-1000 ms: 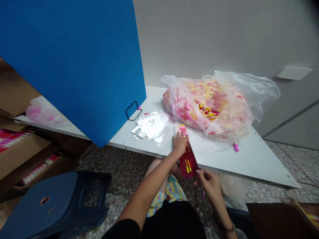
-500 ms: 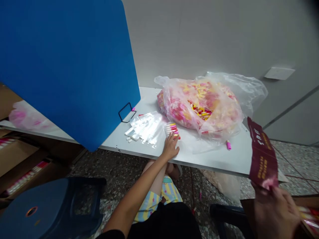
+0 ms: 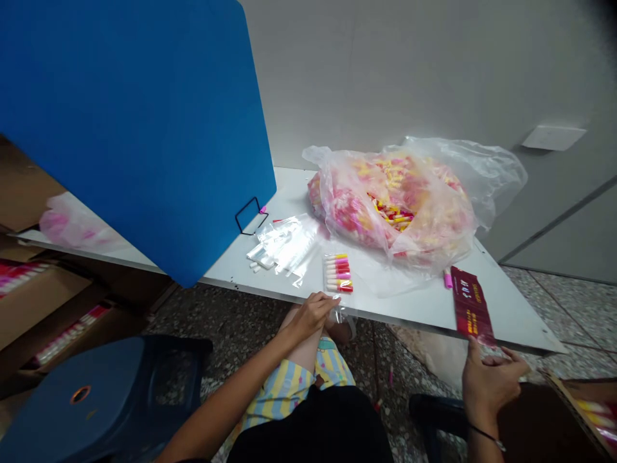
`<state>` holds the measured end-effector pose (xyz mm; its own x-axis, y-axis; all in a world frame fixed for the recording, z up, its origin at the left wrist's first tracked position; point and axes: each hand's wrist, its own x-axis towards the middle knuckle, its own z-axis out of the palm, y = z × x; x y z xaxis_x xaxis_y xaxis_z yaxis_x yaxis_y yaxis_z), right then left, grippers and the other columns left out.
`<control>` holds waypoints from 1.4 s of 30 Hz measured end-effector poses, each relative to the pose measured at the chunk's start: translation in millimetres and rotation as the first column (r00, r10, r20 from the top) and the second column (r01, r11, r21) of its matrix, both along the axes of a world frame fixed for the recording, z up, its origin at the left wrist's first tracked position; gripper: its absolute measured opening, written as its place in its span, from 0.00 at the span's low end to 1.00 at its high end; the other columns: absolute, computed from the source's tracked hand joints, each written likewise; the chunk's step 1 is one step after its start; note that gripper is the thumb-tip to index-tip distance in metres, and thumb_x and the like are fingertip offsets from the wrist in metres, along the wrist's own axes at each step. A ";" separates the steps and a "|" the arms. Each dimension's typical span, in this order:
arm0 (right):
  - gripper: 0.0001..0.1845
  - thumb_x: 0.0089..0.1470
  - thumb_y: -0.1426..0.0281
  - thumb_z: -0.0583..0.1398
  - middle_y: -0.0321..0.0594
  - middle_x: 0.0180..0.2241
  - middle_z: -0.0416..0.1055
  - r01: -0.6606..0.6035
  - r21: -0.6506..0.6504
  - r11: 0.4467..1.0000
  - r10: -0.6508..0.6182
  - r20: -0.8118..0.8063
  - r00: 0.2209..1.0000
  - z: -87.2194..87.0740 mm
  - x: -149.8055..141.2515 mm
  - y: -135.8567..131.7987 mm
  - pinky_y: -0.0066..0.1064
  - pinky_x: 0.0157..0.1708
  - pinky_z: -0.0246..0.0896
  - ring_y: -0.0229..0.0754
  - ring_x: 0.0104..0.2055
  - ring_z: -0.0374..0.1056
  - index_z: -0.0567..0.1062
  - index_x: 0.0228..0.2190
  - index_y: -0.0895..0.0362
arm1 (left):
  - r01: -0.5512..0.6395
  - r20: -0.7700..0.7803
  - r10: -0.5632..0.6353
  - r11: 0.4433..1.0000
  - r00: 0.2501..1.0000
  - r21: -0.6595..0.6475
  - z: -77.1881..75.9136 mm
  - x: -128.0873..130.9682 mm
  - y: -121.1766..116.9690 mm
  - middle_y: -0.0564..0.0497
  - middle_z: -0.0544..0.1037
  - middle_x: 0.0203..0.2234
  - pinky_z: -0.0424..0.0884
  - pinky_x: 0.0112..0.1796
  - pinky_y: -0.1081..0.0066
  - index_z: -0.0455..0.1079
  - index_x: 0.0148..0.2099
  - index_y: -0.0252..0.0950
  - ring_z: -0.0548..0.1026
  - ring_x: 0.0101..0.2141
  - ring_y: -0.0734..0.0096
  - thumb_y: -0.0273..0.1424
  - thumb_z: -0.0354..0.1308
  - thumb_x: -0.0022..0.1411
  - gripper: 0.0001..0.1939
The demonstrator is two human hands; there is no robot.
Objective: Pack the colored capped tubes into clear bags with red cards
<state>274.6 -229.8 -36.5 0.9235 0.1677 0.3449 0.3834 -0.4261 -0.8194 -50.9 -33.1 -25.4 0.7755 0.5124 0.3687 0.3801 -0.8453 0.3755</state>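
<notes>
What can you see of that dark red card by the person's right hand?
The dark red card is a long, narrow rectangle, apparently paper or thin card, printed with small gold lettering and pale marks near its top. It lies at a slant, crossing towards the front edge of the white table. Its lower end meets the right hand, though a firm grip cannot be confirmed.

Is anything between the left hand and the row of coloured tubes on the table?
Nothing blocks it: only a scrap of clear plastic lies by the left hand, just below the coloured tubes.
</notes>
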 end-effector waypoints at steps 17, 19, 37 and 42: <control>0.21 0.58 0.74 0.49 0.49 0.60 0.57 -0.891 -0.361 0.276 0.922 0.363 0.138 62.3 -121.7 126.4 0.44 0.57 0.51 0.45 0.63 0.50 0.68 0.52 0.55 | 0.087 0.407 -0.105 0.994 0.907 0.063 61.4 5.8 0.1 0.44 0.75 0.46 0.65 0.48 0.63 0.68 0.52 0.36 0.70 0.49 0.67 0.29 0.44 0.66 0.15; 0.18 0.59 0.71 0.50 0.47 0.55 0.64 -0.965 -0.114 0.235 0.933 0.306 0.190 90.5 -130.7 116.0 0.42 0.55 0.55 0.44 0.58 0.59 0.72 0.48 0.54 | 0.061 0.518 -0.036 0.998 0.854 -0.030 91.9 9.8 -12.8 0.47 0.78 0.37 0.68 0.41 0.69 0.71 0.44 0.35 0.74 0.39 0.71 0.30 0.45 0.66 0.14; 0.15 0.54 0.62 0.56 0.43 0.41 0.75 -0.901 0.405 0.156 0.937 -0.350 0.005 12.1 -207.2 45.1 0.40 0.48 0.61 0.46 0.45 0.69 0.79 0.38 0.53 | -0.039 0.266 0.455 0.558 0.850 -0.829 19.4 -48.0 -98.3 0.50 0.72 0.28 0.65 0.34 0.74 0.70 0.31 0.32 0.69 0.31 0.71 0.33 0.57 0.54 0.08; 0.15 0.52 0.64 0.55 0.43 0.43 0.72 -0.841 0.511 0.176 0.924 -0.381 -0.037 -7.7 -208.3 28.2 0.37 0.49 0.57 0.47 0.47 0.66 0.78 0.22 0.56 | 0.113 0.323 0.415 0.456 0.850 -0.883 18.6 -63.7 -108.2 0.44 0.73 0.39 0.63 0.47 0.68 0.70 0.28 0.33 0.70 0.44 0.63 0.31 0.52 0.55 0.10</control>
